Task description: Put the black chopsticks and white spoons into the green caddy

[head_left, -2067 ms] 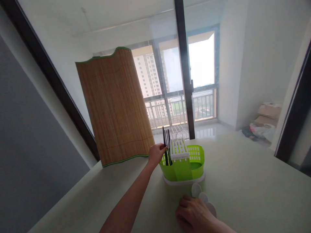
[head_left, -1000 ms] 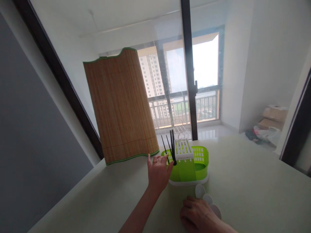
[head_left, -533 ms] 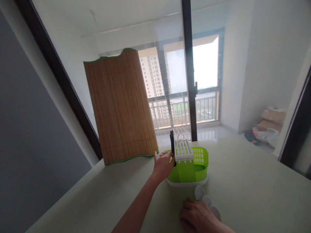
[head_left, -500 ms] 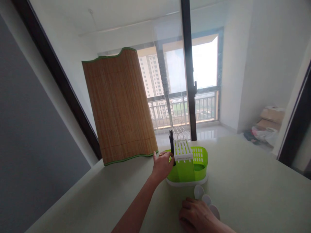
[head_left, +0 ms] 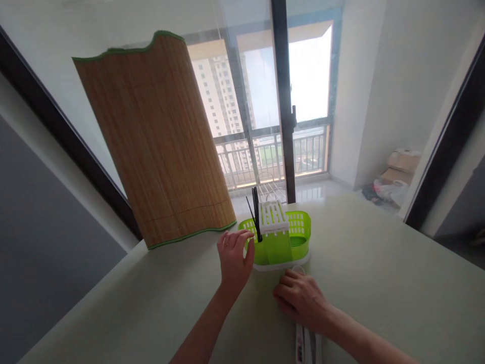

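Note:
My left hand is just off the left end of a green plastic cutlery basket. Its fingers are apart and bent, and nothing is in them. Thin black chopsticks stand in the basket's left part, leaning against the white slotted top. My right hand rests in front of the basket, fingers curled over white spoons. One spoon bowl peeks out beyond the knuckles, while pale spoon handles stick out below the palm. The hand hides the middle of the spoons.
A bamboo mat with green edging stands upright at the back left of the pale table. Behind the table are a glass door with a dark frame and a balcony. Boxes and bags lie on the floor at the right.
My left hand has let go of the black chopsticks and drawn back left; they now spread apart slightly. My right hand has shifted up over the spoons. The view has tilted.

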### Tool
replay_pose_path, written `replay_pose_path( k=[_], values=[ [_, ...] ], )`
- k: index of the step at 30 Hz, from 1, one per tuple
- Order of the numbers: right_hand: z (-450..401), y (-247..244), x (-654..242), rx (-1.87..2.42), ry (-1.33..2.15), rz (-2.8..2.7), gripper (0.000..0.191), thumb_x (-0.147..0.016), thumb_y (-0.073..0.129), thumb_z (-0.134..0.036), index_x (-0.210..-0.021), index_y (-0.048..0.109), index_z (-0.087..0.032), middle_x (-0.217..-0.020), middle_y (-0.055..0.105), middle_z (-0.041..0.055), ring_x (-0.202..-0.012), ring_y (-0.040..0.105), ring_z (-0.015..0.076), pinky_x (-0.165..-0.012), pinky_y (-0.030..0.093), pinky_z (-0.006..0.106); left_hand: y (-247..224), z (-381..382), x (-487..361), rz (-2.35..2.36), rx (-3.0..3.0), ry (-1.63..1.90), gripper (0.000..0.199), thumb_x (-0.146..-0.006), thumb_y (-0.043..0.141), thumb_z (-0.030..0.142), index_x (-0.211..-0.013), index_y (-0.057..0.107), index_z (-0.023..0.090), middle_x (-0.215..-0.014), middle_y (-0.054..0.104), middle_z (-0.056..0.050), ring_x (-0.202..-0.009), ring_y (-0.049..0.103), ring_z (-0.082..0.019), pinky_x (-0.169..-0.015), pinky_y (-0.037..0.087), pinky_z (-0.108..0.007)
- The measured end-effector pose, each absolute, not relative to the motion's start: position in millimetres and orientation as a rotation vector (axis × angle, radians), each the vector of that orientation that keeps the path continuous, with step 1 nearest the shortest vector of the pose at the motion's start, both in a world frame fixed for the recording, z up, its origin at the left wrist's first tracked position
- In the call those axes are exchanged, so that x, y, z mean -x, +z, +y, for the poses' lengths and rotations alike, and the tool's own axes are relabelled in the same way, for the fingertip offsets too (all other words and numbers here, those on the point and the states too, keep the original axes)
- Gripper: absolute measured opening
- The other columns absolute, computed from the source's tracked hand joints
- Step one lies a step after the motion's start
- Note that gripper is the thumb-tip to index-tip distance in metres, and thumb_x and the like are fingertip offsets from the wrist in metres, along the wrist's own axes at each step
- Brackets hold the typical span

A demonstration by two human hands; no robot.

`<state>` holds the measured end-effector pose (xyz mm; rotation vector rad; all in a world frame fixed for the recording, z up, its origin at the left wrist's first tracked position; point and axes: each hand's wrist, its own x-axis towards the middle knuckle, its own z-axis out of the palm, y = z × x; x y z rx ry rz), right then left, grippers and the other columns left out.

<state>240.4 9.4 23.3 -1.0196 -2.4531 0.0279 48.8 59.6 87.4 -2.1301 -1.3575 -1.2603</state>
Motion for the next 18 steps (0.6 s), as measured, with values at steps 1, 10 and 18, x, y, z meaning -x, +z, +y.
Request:
replay_pose_path(
  k=[1, 10, 18],
  values=[
    [11.8, 27.7, -244.1, 1.089, -0.003, -2.399, 0.014, -0.091, 0.05, -0.022, -0.082, 0.061, -0.022, -0.081, 0.062, 0.0009, -0.082, 0.054, 0.0191, -0.069, 0.036, 0.03, 82.0, 49.7, -49.5, -1.301, 2.151, -1.282, 0.012, -0.09, 0.051, 0.022, -0.098, 0.061, 0.022, -0.101, 0.068, -0.005, -0.098, 0.059, -0.02, -0.1, 0.033, -0.044],
    [38.8, 34.8, -280.2, 1.732, -0.007, -2.139, 0.011, -0.088, 0.057, -0.028, -0.085, 0.066, -0.021, -0.09, 0.067, 0.0055, -0.084, 0.061, 0.022, -0.059, 0.033, 0.028, 28.8, -5.6, -71.4, -1.351, 2.69, -1.18, 0.013, -0.087, 0.051, 0.018, -0.092, 0.063, 0.021, -0.085, 0.066, -0.005, -0.081, 0.06, -0.02, -0.076, 0.044, -0.033],
    [44.4, 25.0, -279.0, 1.677, 0.105, -2.149, 0.026, -0.091, 0.054, -0.032, -0.069, 0.063, -0.022, -0.07, 0.067, 0.0018, -0.066, 0.061, 0.0188, -0.053, 0.029, 0.027, 17.7, -7.9, -79.9, -1.9, 2.838, -1.254, 0.019, -0.086, 0.054, 0.026, -0.103, 0.063, 0.023, -0.08, 0.064, 0.0, -0.065, 0.054, -0.014, -0.063, 0.041, -0.026]
  ],
)
